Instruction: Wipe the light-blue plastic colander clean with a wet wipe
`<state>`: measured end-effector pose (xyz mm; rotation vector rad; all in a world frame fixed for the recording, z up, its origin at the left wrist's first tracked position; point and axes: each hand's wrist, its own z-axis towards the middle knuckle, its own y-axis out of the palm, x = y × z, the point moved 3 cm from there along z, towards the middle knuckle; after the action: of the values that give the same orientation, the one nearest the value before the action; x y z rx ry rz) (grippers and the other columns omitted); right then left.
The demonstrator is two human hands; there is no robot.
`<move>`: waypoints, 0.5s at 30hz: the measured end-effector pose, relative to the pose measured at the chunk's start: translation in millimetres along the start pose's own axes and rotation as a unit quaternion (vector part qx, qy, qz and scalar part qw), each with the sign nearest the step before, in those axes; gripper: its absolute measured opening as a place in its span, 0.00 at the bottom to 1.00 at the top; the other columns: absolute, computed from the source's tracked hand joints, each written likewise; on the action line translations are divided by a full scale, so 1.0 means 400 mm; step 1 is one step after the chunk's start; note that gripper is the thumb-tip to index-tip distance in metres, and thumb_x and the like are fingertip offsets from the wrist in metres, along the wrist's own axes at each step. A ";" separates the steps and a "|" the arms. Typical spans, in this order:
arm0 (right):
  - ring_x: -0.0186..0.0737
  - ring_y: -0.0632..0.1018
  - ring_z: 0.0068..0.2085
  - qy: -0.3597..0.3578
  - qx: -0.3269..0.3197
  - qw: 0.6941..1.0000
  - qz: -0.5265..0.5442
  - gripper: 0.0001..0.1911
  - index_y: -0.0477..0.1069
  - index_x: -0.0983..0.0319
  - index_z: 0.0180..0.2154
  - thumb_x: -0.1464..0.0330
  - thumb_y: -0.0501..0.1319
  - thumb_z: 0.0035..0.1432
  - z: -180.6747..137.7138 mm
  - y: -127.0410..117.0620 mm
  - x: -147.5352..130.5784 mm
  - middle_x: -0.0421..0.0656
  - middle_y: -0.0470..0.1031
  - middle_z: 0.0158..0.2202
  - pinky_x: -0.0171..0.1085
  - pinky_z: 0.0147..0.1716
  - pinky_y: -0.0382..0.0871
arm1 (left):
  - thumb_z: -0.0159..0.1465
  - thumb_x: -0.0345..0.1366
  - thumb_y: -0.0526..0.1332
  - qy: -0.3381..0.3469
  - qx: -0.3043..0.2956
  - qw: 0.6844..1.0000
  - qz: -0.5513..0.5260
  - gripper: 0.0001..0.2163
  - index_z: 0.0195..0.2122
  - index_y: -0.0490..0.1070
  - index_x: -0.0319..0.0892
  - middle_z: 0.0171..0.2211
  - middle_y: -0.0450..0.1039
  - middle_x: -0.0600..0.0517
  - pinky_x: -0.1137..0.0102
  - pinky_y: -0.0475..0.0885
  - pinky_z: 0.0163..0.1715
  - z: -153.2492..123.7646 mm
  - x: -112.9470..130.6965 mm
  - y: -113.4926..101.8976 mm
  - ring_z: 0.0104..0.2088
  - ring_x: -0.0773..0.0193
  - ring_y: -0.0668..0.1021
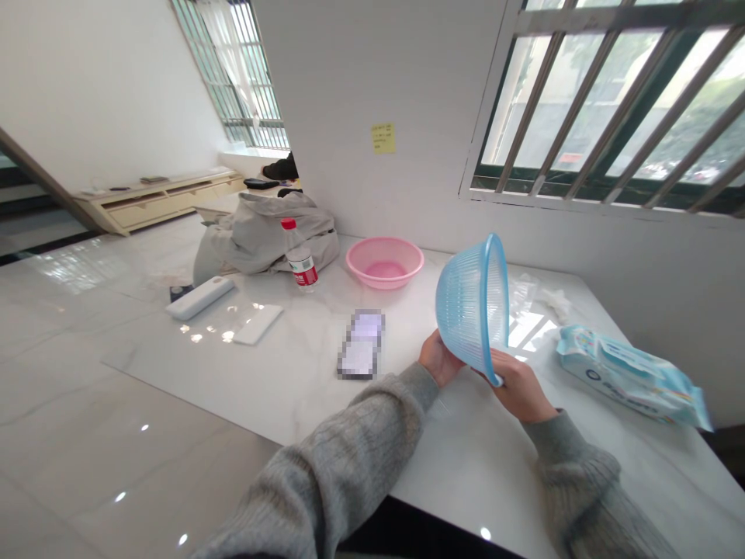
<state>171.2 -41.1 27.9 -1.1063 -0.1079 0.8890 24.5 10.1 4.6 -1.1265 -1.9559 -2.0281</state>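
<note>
A light blue plastic colander (464,299) is held up on its side above the white table, its opening turned to the right. My left hand (441,359) is closed on the lower left of its body, the fingers partly hidden behind it. With my right hand (520,383) I grip the bottom of its rim. Behind and to the left, a pink plastic basin (385,264) stands upright by the wall. A phone (362,344), blurred out, lies left of my left hand.
On the right lies a blue wet-wipes pack (632,376), with clear plastic wrapping (524,295) behind it. A red-capped bottle (302,264) stands before a grey bag (261,233). Farther left are a long white case (201,298) and a flat white slab (258,324). The table's front edge is close.
</note>
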 end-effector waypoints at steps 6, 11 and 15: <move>0.51 0.84 0.50 0.014 0.019 1.000 0.012 0.14 0.83 0.51 0.45 0.72 0.62 0.63 0.003 -0.002 -0.001 0.43 0.83 0.51 0.46 0.51 0.80 | 0.63 0.41 0.60 0.003 -0.004 1.000 -0.020 0.14 0.40 0.79 0.37 0.37 0.81 0.43 0.57 0.73 0.47 -0.002 0.001 0.002 0.40 0.52 0.80; 0.48 0.85 0.38 0.038 0.026 0.998 0.042 0.09 0.83 0.53 0.38 0.63 0.62 0.66 0.000 0.001 0.002 0.44 0.84 0.39 0.44 0.44 0.81 | 0.64 0.40 0.59 0.013 -0.004 0.999 -0.035 0.13 0.40 0.79 0.37 0.35 0.81 0.44 0.59 0.73 0.46 0.000 0.003 0.005 0.38 0.54 0.79; 0.48 0.84 0.33 0.054 0.037 0.997 0.050 0.11 0.82 0.54 0.35 0.61 0.62 0.66 -0.004 0.004 0.005 0.44 0.84 0.34 0.43 0.40 0.81 | 0.65 0.42 0.59 0.016 0.012 0.999 -0.035 0.14 0.43 0.79 0.38 0.36 0.81 0.45 0.59 0.72 0.46 0.003 0.006 0.005 0.39 0.53 0.79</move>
<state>172.4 -40.5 25.1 -1.0951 0.0691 0.9134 24.4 11.8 7.4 -1.0277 -2.0270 -2.0379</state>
